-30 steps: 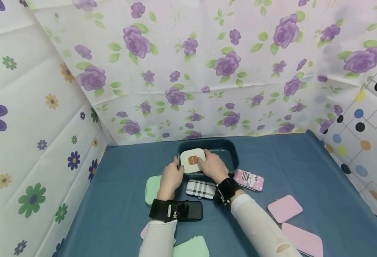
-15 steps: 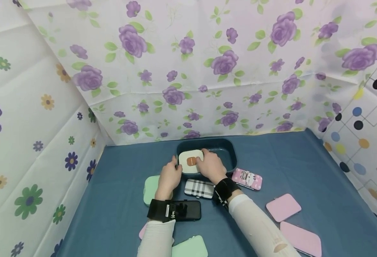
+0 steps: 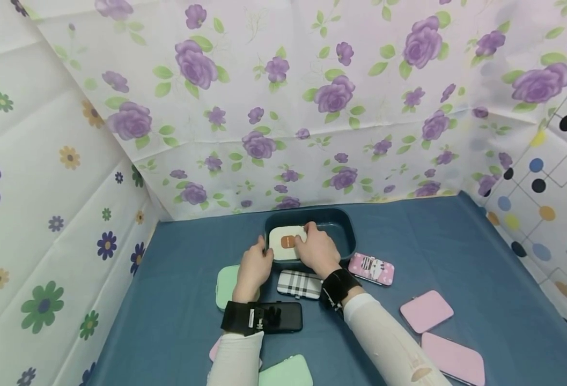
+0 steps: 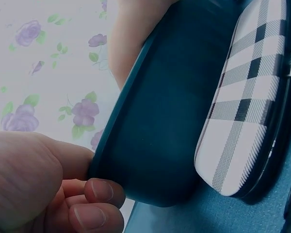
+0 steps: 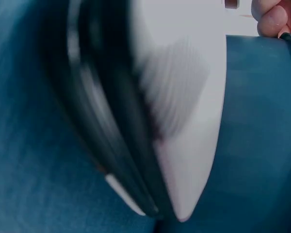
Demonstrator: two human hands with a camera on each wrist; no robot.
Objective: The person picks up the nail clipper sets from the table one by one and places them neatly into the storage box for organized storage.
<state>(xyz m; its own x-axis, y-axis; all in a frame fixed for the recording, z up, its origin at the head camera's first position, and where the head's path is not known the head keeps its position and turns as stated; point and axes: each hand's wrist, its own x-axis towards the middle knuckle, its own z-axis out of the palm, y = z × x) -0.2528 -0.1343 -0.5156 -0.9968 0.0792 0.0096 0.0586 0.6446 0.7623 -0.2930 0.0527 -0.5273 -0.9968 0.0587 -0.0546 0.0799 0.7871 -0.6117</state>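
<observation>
A cream case (image 3: 279,250) with a brown label lies in the left part of a dark teal bin (image 3: 344,236). My right hand (image 3: 319,251) reaches over the bin's front rim and grips the case by its right side, thumb by the label. My left hand (image 3: 254,266) is at the bin's left front corner. In the left wrist view, that hand (image 4: 53,179) pinches the bin's wall (image 4: 145,126), fingertips curled round the corner. A black-and-white plaid case (image 3: 300,284) lies right before the bin. It blocks much of the right wrist view.
A pink cartoon-print case (image 3: 372,269) lies by the bin's right front corner. Two plain pink cases (image 3: 427,312) are further right. A black case (image 3: 285,316) lies beside my left wrist, with mint green cases (image 3: 226,287) around that arm. Flowered sheets (image 3: 288,107) stand behind the table.
The cream case sits slightly lower in the bin than a second ago. Both hands keep nearly the same places, and the head view has shifted a little.
</observation>
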